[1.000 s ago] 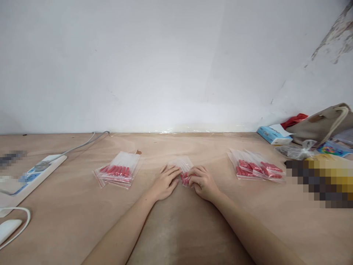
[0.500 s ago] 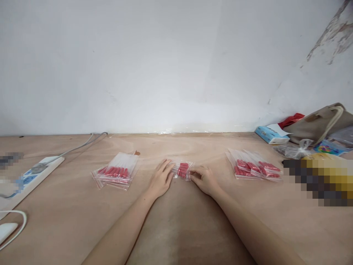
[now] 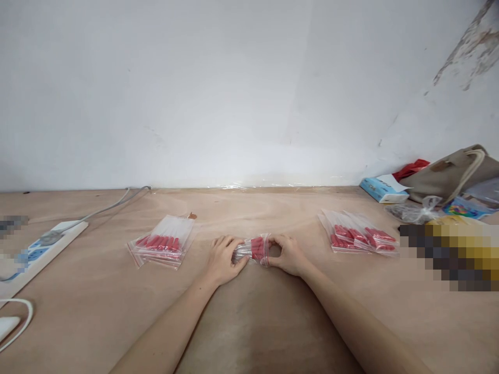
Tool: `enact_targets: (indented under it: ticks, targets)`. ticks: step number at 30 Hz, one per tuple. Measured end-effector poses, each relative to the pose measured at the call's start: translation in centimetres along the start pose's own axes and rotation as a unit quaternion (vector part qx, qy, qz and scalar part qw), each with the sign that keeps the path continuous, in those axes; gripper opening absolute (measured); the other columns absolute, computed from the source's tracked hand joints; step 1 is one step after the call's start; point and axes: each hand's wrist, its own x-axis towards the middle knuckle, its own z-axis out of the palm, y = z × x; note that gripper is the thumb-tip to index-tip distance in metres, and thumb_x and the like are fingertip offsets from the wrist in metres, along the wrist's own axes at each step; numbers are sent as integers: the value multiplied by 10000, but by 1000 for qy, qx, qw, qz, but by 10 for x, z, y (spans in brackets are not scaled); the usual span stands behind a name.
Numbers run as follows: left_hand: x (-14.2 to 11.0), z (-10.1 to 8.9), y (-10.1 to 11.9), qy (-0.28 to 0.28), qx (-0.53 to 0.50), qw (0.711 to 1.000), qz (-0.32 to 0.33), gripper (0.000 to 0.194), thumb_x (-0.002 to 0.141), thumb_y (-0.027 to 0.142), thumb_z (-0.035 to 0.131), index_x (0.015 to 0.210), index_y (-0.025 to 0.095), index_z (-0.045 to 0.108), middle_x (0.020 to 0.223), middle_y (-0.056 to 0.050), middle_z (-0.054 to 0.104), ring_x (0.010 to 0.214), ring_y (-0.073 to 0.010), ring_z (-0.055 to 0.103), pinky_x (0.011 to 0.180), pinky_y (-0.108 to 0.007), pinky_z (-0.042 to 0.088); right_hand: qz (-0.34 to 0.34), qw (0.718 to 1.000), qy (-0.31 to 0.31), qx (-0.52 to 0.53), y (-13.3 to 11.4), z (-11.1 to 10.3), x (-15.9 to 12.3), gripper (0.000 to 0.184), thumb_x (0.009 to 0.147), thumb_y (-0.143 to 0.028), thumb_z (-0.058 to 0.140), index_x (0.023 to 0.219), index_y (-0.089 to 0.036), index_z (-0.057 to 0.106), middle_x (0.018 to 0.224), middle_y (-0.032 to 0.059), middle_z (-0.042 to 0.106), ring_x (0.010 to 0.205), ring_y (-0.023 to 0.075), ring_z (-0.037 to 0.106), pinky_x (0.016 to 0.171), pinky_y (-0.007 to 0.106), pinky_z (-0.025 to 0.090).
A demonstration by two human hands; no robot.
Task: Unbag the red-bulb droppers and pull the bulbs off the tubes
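Between my hands, on the wooden table, lies a small clear zip bag [image 3: 257, 248] with several red-handled pieces in it; their pale, thin ends point left. My left hand [image 3: 226, 259] grips the bag's left end, thumb on the near side and fingers on the far side. At the right end, my right hand [image 3: 287, 254] pinches the bag's edge by the zip strip between thumb and fingers. To the left is a stack of similar zip bags [image 3: 161, 241] with red pieces. Another group of filled zip bags [image 3: 358, 234] lies to the right.
A white power strip [image 3: 50, 254] with a plug and cables lies at the left. On the right are a blue tissue pack [image 3: 384, 189], a knotted plastic bag [image 3: 417, 210], a grey-brown handbag [image 3: 440, 179] and a blurred yellow item [image 3: 468, 254]. A white wall [image 3: 249, 93] bounds the table behind.
My left hand has closed round the bag's left end, its thumb now nearer the bag. The bag has turned slightly and shifted a little toward me; its zip edge shows at my right fingers.
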Motion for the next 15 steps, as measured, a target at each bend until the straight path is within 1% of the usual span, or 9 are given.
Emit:
enact_targets:
  ticks: [4, 7, 9, 12, 15]
  targets:
    - [0, 2, -2, -2, -11, 1000, -6, 257, 782, 394, 522, 972, 225, 563, 936, -40, 575, 902, -210, 503, 795, -362, 357, -27, 999, 13, 15, -1, 2, -1, 322, 599, -297, 695, 890, -220, 580, 868, -2, 644, 862, 180, 558, 837, 361, 322]
    - [1, 3, -3, -8, -22, 1000, -6, 256, 795, 408, 511, 964, 226, 571, 922, -42, 575, 896, -208, 508, 795, -357, 372, -54, 998, 8, -4, -5, 2, -1, 224, 623, -236, 658, 832, -218, 579, 816, -10, 639, 826, 163, 556, 828, 347, 326]
    - [1, 4, -4, -10, -25, 1000, -7, 247, 798, 399, 512, 961, 224, 574, 918, -42, 573, 898, -207, 508, 799, -354, 381, -70, 997, 6, -28, -8, 0, -1, 191, 636, -232, 643, 818, -222, 583, 821, -8, 636, 829, 162, 546, 824, 349, 319]
    - [1, 3, -5, -9, -34, 999, -9, 240, 802, 384, 512, 969, 221, 570, 919, -40, 569, 897, -200, 507, 799, -347, 393, -79, 995, 9, -64, -13, -1, -2, 211, 624, -275, 668, 816, -234, 591, 862, -3, 638, 871, 182, 532, 818, 366, 304]
    - [1, 3, -6, -10, -48, 999, -13, 248, 802, 393, 512, 966, 217, 571, 918, -38, 567, 894, -194, 507, 797, -339, 402, -66, 996, 27, -58, -15, 0, -2, 168, 608, -244, 674, 756, -230, 594, 805, -19, 635, 809, 161, 542, 795, 353, 321]
